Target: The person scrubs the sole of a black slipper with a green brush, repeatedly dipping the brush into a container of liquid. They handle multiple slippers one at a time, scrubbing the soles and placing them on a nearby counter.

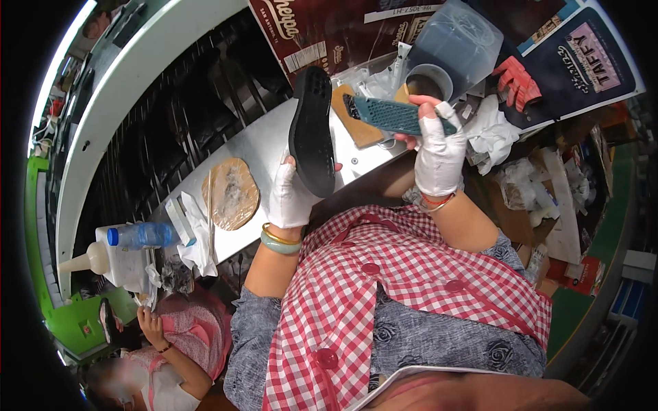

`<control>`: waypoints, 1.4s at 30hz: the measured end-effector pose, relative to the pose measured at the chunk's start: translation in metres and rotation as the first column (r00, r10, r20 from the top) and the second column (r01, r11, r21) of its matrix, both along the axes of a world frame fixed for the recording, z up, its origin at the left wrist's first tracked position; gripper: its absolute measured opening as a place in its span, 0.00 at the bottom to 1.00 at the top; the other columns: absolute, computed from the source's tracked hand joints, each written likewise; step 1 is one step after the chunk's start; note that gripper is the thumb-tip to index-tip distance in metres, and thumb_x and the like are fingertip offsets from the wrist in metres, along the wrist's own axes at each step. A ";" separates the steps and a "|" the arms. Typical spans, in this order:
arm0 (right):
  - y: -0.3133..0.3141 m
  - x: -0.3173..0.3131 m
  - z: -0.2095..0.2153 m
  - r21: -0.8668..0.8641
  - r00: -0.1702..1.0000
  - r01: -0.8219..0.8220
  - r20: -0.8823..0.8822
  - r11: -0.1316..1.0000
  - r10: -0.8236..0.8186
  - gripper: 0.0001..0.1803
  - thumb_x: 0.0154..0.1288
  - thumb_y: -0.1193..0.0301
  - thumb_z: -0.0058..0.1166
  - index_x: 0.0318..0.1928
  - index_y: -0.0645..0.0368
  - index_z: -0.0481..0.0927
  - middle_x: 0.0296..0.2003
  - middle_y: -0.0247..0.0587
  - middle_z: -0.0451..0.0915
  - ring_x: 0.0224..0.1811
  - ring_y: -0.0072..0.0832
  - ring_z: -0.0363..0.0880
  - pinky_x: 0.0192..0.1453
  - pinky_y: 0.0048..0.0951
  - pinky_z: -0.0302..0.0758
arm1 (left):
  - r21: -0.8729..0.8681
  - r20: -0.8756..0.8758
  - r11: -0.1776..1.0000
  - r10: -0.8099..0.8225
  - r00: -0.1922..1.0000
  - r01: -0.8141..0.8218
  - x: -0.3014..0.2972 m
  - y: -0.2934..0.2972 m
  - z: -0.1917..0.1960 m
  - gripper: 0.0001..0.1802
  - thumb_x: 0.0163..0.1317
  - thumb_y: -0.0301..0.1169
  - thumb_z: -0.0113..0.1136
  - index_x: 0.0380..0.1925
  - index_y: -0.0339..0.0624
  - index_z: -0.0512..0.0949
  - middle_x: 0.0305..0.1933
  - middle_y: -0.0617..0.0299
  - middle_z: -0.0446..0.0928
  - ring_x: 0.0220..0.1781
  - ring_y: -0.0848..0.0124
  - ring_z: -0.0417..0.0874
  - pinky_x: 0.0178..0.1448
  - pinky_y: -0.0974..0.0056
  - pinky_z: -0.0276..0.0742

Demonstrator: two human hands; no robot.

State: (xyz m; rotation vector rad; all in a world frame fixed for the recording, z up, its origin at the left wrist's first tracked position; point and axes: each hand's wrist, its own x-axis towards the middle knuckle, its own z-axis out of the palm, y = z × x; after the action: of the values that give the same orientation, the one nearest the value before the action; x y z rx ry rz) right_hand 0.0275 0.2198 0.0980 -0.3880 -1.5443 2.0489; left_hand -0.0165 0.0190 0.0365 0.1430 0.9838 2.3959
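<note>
A black shoe sole (312, 140) is upright in my left hand (288, 198). That hand wears a white glove with bare fingertips, and its fingers are closed around the sole's lower end. My right hand (440, 154), gloved the same way, grips a flat teal brush (392, 115) with a textured handle. The brush's dark end points left toward the sole, with a gap between them. Behind the brush sit a round cup (439, 77) and a brown flat pad (353, 123).
Ahead is a white work ledge (240, 140) beside a dark slatted conveyor (171, 116). On it lie a wrapped brown disc (232, 194) and a blue-capped bottle (140, 235). A translucent container (462, 44), red glove (517, 82) and crumpled paper (492, 133) are at right. Another person's hand (151, 327) is lower left.
</note>
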 end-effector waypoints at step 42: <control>0.035 0.045 0.016 0.139 0.862 0.453 -0.319 0.880 -0.393 0.12 0.67 0.68 0.47 0.42 0.65 0.76 0.30 0.39 0.78 0.24 0.21 0.74 0.29 0.21 0.73 | -0.109 -0.670 0.956 0.132 0.731 -0.273 -0.173 0.162 0.228 0.21 0.55 0.29 0.59 0.49 0.37 0.69 0.44 0.57 0.76 0.46 0.62 0.78 0.47 0.58 0.77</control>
State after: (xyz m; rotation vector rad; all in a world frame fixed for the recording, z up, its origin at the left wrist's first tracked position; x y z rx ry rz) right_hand 0.0721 0.2552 0.1142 -0.3068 -1.3396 1.5078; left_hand -0.1890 0.1815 0.2649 0.9047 1.6258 2.4561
